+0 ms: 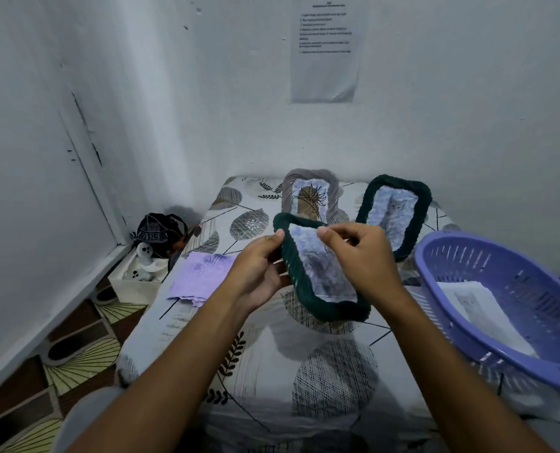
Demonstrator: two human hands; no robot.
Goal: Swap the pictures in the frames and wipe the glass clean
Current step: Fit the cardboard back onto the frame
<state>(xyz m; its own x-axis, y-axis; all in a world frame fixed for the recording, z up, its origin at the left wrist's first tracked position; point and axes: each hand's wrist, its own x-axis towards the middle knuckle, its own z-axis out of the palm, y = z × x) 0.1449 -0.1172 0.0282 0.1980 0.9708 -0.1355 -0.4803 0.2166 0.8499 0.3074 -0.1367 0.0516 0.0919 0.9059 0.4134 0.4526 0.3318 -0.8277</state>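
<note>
I hold a dark green yarn-wrapped picture frame point(308, 289) above the table, tilted toward me, with a pale bluish picture inside. My left hand point(259, 266) grips its left edge from behind, thumb on the rim. My right hand point(360, 256) pinches the picture's top right edge with thumb and fingers. A grey yarn frame point(332, 194) with a leaf drawing stands at the back centre. A second dark green frame point(415, 220) with a pale picture leans at the back right. A purple cloth point(200, 276) lies flat on the table's left side.
A purple plastic basket point(540, 325) holding white paper sits at the right edge of the leaf-patterned table point(272, 364). A white box with a dark bag point(159, 235) stands on the floor in the left corner. A printed sheet point(326, 50) hangs on the wall.
</note>
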